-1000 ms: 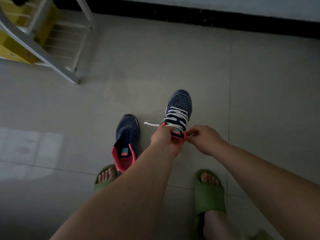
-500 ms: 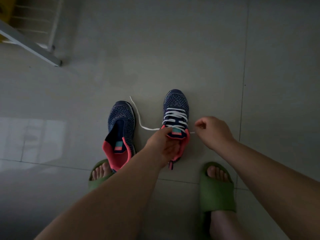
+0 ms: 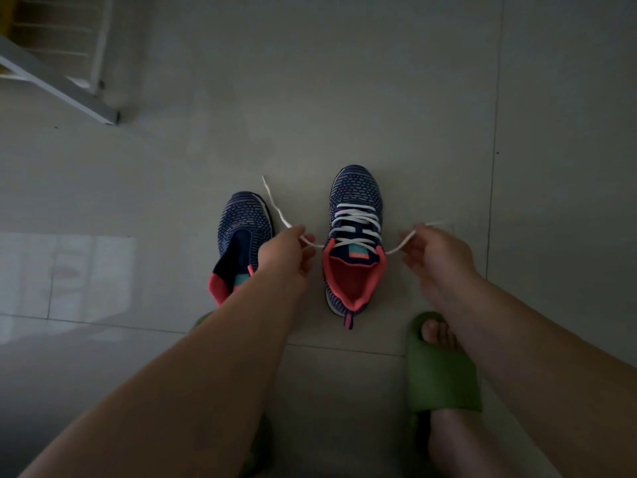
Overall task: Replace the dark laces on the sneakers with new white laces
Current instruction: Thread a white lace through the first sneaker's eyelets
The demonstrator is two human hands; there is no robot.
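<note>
- The left hand (image 3: 287, 251) pinches one end of the white lace (image 3: 355, 222); its free tail runs up and away beyond the hand.
- The right hand (image 3: 436, 257) pinches the other end, a short tip sticking out past the fingers.
- Both ends are drawn outward, probably to even the lace and snug the crossings.
- The laced sneaker (image 3: 355, 236) stands on the floor (image 3: 344, 98) between the hands, its mouth open with nothing visible inside.
- The unlaced sneaker (image 3: 243, 236) sits just outside the left hand, tongue flopped open, apparently awaiting its lace.
- Green slippers (image 3: 443, 370) are on the person's feet, nearer than the hands.
</note>
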